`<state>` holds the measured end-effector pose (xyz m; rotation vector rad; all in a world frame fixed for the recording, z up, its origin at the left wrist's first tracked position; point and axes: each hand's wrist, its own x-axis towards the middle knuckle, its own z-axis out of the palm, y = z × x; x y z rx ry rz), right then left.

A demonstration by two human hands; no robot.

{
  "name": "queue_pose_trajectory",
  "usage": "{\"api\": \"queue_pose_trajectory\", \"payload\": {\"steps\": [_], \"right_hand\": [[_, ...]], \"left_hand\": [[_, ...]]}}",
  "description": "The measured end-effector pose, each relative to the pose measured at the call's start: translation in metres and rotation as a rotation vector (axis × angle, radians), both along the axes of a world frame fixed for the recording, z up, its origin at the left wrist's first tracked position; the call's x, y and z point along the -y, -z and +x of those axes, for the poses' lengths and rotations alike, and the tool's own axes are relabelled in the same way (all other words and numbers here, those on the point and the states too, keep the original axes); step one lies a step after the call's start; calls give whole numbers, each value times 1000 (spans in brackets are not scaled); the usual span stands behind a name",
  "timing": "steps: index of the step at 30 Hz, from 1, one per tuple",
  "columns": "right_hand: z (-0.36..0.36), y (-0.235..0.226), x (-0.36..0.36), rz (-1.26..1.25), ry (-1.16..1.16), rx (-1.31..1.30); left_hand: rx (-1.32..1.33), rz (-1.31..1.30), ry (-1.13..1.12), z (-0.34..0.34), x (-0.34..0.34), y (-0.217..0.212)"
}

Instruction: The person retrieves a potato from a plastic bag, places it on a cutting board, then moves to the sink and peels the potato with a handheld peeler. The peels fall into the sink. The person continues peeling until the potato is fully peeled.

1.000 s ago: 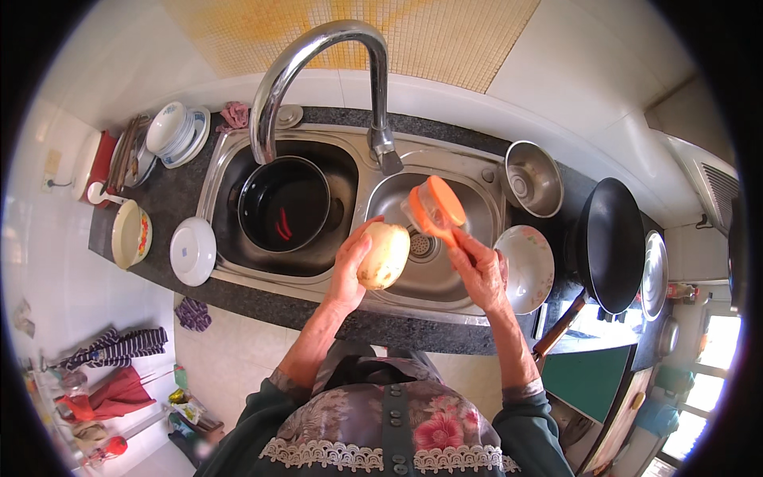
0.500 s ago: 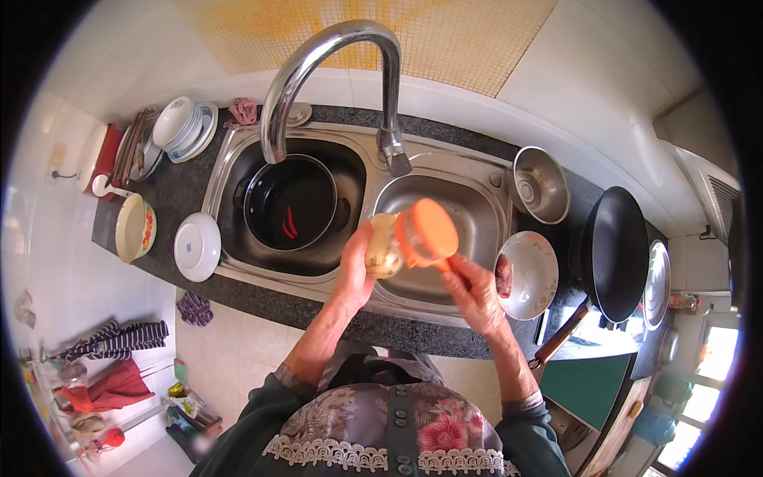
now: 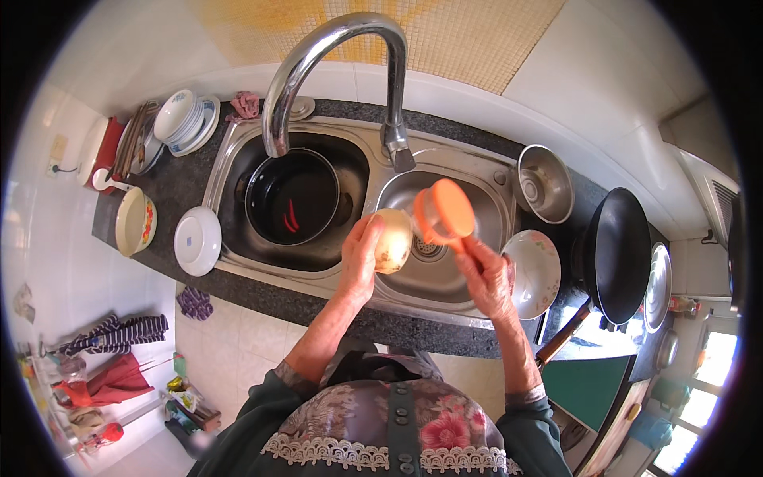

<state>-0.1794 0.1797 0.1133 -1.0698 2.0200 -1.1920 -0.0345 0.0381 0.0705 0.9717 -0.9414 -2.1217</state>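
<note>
My left hand [image 3: 360, 256] is wrapped round a pale, mostly bare potato [image 3: 395, 243] with brown spots at its lower end. In my right hand [image 3: 486, 274] is an orange peeler [image 3: 450, 208] with a rounded, partly see-through head, tilted beside the potato. A small gap separates the two. Both are held over the right basin [image 3: 433, 290] of the steel sink, near its drain. In the left basin stands a black pot [image 3: 324, 187] with dark water and thin red chillies [image 3: 291, 216] in it.
A chrome faucet [image 3: 342, 28] arches over the sink. On the right are a steel bowl [image 3: 548, 171], a flowered white bowl [image 3: 536, 270] and a black wok [image 3: 620, 254]. To the left lie a white plate [image 3: 197, 241], a cream bowl [image 3: 133, 222] and stacked bowls [image 3: 176, 115].
The peeler has moved up and to the right, off the potato's side, so a gap now shows between them. My left hand has barely shifted.
</note>
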Motion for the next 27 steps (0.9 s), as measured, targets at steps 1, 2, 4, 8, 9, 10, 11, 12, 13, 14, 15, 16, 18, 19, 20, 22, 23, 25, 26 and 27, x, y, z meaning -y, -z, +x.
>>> {"api": "queue_pose_trajectory", "payload": {"steps": [1,2,4,8,9,10,11,12,13,14,15,16,18,19,20,22,23,25,26,27], "right_hand": [[4,-5,-2,18,-56,13],[6,15,-4,-87,-85,55],[6,22,0,-94,-63,-40],[-8,16,11,46,108,-86],[-6,11,7,39,122,-87],[-3,10,4,1,29,-72],[1,10,0,-38,-64,-58],[5,10,-3,-77,-156,-43],[10,9,-5,-105,-196,-16],[15,6,-3,-101,-195,-52],[17,4,-2,-96,-195,-88],[15,8,1,-124,-148,-177],[-1,6,9,72,-14,-318],[-15,14,13,46,72,-239],[-17,20,11,-52,118,-108],[-13,18,5,-131,94,30],[-7,3,4,-117,29,28],[1,-8,-2,-52,-118,-3],[4,-2,-3,-78,-162,6],[8,3,-3,-104,-206,15]], "left_hand": [[-11,-7,-7,-1,0,1],[-17,-16,22,-1,1,2],[-25,-32,78,0,3,5],[-66,209,89,0,1,8],[-87,240,106,-1,3,6],[-103,275,123,2,3,5],[-117,288,105,2,3,5],[-132,300,87,1,3,5],[-152,313,70,-2,2,5],[-156,328,87,-2,2,5],[-159,342,103,-1,2,5],[-160,357,122,0,2,5],[-130,348,175,4,0,2],[-110,337,171,2,-1,-4],[-91,326,166,0,-4,-9],[-58,311,164,1,-1,-8],[-93,304,168,3,2,-3],[-164,298,178,2,6,2],[-138,315,141,0,5,-4],[-154,317,138,-2,5,-3]]}}
